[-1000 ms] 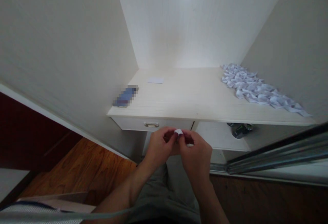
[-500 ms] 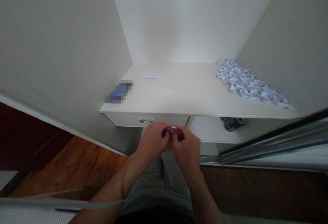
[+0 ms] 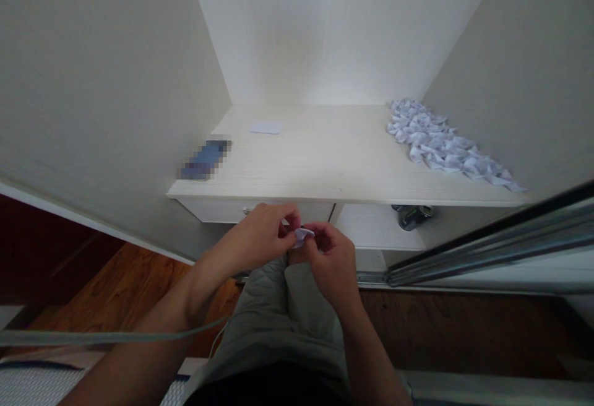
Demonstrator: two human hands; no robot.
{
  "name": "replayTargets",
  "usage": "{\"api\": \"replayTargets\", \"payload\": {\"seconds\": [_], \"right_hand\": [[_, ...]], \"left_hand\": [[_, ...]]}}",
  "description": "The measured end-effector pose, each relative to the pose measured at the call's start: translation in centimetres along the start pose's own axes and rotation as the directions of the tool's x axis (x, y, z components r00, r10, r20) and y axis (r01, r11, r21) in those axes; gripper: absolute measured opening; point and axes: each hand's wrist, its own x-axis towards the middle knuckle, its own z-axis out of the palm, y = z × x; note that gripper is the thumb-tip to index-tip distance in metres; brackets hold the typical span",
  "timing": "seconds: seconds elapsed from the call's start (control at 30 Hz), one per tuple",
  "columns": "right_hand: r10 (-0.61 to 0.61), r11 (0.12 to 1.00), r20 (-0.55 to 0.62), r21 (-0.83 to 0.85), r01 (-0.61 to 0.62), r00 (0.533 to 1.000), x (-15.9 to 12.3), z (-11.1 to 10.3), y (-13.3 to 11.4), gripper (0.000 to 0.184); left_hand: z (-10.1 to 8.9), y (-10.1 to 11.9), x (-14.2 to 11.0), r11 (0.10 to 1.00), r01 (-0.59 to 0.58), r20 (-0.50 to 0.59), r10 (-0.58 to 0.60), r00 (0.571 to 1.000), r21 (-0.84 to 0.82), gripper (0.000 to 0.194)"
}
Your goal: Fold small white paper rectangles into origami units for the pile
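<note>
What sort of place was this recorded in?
Probably a room in a home, at a built-in cabinet: a pale shelf with a drawer beneath, a metal track, and wood-look flooring.

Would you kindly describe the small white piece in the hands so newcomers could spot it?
Find the pale shelf across the middle of the view. Below it in the picture, the small white piece is held between the left hand and right hand. Unlike the heap of folded white pieces and the flat white slip lying on that shelf, it is in mid-air.
</note>
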Motion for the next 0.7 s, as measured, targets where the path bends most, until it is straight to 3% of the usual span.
{"api": "replayTargets", "payload": {"seconds": [0.13, 0.23, 0.37, 0.6, 0.7], "right_hand": [[0.099, 0.989, -0.038, 0.111, -0.094, 0.994, 0.0, 0.1, 0.1, 0.015], [0.138, 0.978, -0.079, 0.171, -0.123, 0.987, 0.0, 0.3, 0.1, 0.014], [0.154, 0.980, -0.098, 0.146, -0.138, 0.983, -0.1, 0.3, 0.1, 0.015], [-0.018, 0.996, -0.122, -0.087, 0.007, 0.992, -0.5, -0.5, -0.3, 0.015], [-0.024, 0.992, -0.110, -0.130, 0.009, 0.994, -0.6, -0.8, -0.4, 0.013]], "left_hand": [[0.4, 0.8, -0.8, 0.999, -0.031, -0.098, 0.032, 0.995, 0.011, 0.014], [1.2, 0.8, -1.1, 0.985, -0.124, -0.172, 0.143, 0.975, 0.118, 0.012], [2.2, 0.4, -1.2, 0.923, -0.205, -0.137, 0.261, 0.956, 0.327, 0.015], [2.6, 0.2, -0.8, 0.872, -0.285, -0.097, 0.350, 0.932, 0.398, 0.022], [2.7, 0.4, -0.6, 0.872, -0.289, -0.074, 0.344, 0.936, 0.396, 0.023]]}}
